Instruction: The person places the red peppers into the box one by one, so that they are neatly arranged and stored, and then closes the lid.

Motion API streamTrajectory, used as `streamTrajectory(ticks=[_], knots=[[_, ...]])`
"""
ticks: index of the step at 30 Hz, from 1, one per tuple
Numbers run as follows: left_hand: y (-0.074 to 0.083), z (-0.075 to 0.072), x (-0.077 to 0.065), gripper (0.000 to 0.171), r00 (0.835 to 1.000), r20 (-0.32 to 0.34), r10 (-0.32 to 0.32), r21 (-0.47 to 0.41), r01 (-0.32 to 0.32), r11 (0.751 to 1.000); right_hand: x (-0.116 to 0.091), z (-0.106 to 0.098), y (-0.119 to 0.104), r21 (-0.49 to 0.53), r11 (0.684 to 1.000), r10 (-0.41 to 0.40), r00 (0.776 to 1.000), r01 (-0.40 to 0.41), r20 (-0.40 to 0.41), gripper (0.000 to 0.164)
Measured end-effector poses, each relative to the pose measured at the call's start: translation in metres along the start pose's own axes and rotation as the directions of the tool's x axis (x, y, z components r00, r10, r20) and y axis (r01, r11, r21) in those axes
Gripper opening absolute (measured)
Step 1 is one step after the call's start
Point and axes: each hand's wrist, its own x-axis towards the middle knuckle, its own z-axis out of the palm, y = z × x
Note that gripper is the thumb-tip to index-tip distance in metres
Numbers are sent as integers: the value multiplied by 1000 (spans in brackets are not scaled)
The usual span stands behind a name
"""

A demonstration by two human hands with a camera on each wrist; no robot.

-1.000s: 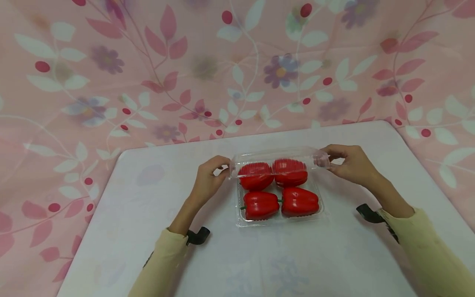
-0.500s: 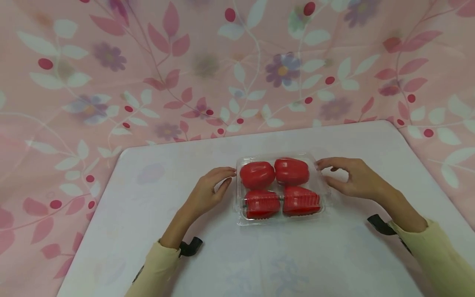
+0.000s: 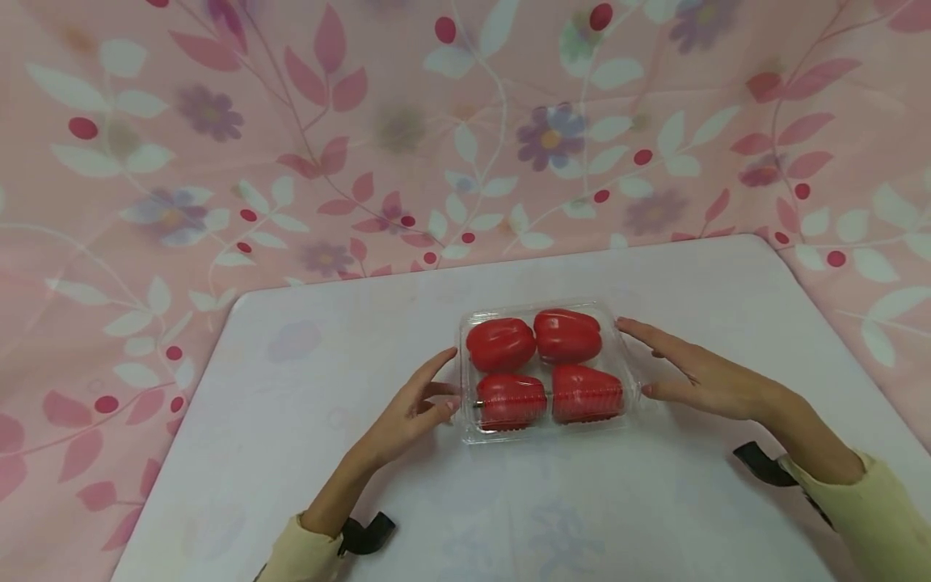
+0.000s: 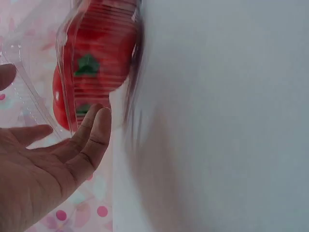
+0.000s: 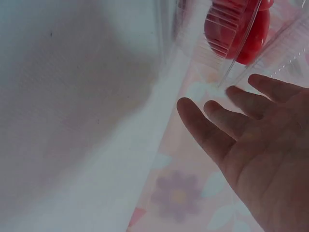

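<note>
A clear plastic clamshell box (image 3: 631,380) holds several red bell peppers (image 3: 502,345). Its ribbed lid (image 4: 29,92) lies over the peppers in the head view, but both wrist views show it slanting apart from the base. At the box's left side is my left hand (image 3: 410,414), fingers extended and only slightly bent, fingertips close to the wall. On the opposite side my right hand (image 3: 716,381) has its fingers spread, with fingertips near the right edge. Green stems (image 4: 87,65) show through the wall in the left wrist view.
The white table (image 3: 509,517) extends around the box, its far edge meeting a pink floral cloth (image 3: 407,137). Dark wrist-worn mounts (image 3: 367,533) sit below both hands.
The lid has swung down from the far side toward the near side over the peppers. Both hands have let go of its edges, drawn nearer and straightened their fingers.
</note>
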Motion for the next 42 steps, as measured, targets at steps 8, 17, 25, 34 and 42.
streamTrajectory(ticks=[8, 17, 25, 34, 42], knots=[[9, 6, -6, 76, 992, 0, -124, -137, 122, 983, -7, 12, -2, 8, 999, 47, 999, -48, 21, 79], [16, 8, -6, 87, 949, 107, -295, -216, 312, 925, -9, 16, -3, -14, 996, 86, 995, -85, 52, 87], [18, 10, -3, 91, 937, 183, -297, -251, 337, 908, -9, 19, 4, 269, 963, -13, 987, -31, 159, 86], [18, 9, -1, 92, 937, 219, -272, -226, 320, 920, -7, 21, 7, 516, 854, -86, 961, -65, 264, 88], [16, 10, -3, 94, 945, 222, -241, -233, 291, 928, -7, 21, 11, 513, 858, -156, 951, -3, 267, 89]])
